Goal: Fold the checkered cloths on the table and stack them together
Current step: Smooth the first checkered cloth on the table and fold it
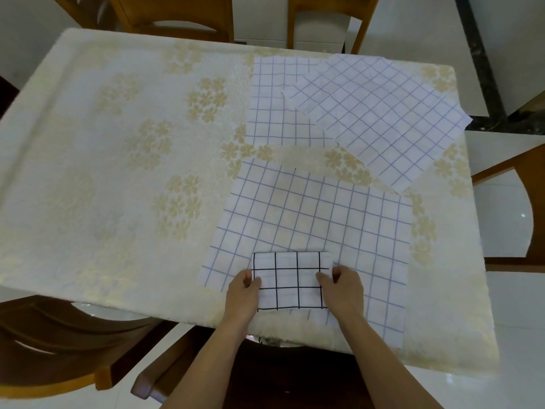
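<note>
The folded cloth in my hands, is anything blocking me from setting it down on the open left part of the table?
Nothing visible does. Both hands grip the folded cloth over a spread cloth; the tablecloth to the left shows only its flower pattern.

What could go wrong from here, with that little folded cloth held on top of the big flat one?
1. Both hands, left hand and right hand, pinch the folded cloth right on the unfolded cloth; lifting might snag the lower one too.
2. That unfolded cloth overhangs the table edge near the person, so a tug could slide it off.
3. The far-right cloth overlaps its neighbour and pokes past the table's side.
</note>
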Demonstrator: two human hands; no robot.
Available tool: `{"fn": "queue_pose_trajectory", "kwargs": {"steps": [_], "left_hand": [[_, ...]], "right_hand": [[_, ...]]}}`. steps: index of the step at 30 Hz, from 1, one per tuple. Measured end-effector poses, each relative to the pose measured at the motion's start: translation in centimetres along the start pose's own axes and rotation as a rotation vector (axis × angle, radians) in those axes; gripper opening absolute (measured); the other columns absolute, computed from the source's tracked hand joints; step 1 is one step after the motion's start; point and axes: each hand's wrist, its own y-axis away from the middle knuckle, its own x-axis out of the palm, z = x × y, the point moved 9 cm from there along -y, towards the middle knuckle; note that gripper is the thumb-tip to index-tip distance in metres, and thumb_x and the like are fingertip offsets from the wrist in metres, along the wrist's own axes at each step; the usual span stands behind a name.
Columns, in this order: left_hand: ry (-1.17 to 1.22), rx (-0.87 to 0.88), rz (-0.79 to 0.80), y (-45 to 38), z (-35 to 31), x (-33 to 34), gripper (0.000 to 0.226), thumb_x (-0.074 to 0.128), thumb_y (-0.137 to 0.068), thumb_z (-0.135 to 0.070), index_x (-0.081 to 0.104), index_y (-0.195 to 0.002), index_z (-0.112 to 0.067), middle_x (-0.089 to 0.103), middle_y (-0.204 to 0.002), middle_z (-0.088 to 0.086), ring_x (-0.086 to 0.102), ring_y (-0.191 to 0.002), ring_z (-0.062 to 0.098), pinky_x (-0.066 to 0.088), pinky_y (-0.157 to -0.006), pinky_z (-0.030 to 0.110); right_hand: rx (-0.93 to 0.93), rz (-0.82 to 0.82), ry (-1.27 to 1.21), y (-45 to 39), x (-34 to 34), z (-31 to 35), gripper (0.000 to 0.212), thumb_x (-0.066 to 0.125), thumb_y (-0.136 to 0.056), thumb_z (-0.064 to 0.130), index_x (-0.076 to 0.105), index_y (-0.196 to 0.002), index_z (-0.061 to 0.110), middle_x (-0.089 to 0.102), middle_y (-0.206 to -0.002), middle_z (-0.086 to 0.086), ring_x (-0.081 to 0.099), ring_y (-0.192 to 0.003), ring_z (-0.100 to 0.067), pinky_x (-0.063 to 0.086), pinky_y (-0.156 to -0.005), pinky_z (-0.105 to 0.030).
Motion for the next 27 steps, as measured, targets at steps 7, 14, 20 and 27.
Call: {"fn": "queue_pose_trajectory", "kwargs": {"steps": [7,14,20,27], "left_hand": [[0.011,0.152,0.009,1.0,-2.8,-0.4,0.028,0.05,-0.102,-0.027,0.052,-0.08,-0.01,0.055,-0.08,0.004,0.051,-0.076,0.014,0.037,-0.066,0.024],[-0.042,0.348,-0.022,3.0,-6.4,-1.5,0.036,0.05,-0.102,-0.026,0.039,-0.072,-0.012,0.035,-0.067,0.003,0.033,-0.056,0.008,0.028,-0.051,0.018],[-0.015,0.471,-0.029,4.9,-7.9,-1.4,0.038,0.044,-0.105,-0.032,0.051,-0.079,-0.004,0.048,-0.068,0.01,0.043,-0.059,0.007,0.034,-0.054,0.019],[-0.045,0.545,-0.063,6.1,-8.3,-0.5,0.035,0.044,-0.104,-0.028,0.045,-0.072,-0.012,0.04,-0.063,0.0,0.035,-0.055,0.005,0.033,-0.053,0.019]], "right_hand": [[0.011,0.08,-0.277,0.4,-1.0,-0.2,0.019,0.069,-0.09,0.03,0.06,-0.097,0.015,0.063,-0.088,0.002,0.06,-0.079,-0.016,0.047,-0.069,-0.025],[-0.08,0.118,-0.481,2.5,-2.2,2.3,0.016,0.064,-0.096,0.028,0.075,-0.095,0.017,0.077,-0.085,0.001,0.072,-0.082,-0.014,0.056,-0.071,-0.028],[-0.291,-0.052,-0.398,4.2,-4.0,4.0,0.046,0.044,-0.102,0.046,0.047,-0.077,0.008,0.042,-0.063,-0.001,0.042,-0.059,-0.015,0.039,-0.057,-0.034],[-0.36,-0.147,-0.295,5.5,-6.0,3.2,0.037,0.045,-0.103,0.036,0.043,-0.073,0.015,0.032,-0.056,0.007,0.028,-0.052,-0.007,0.03,-0.051,-0.022]]}}
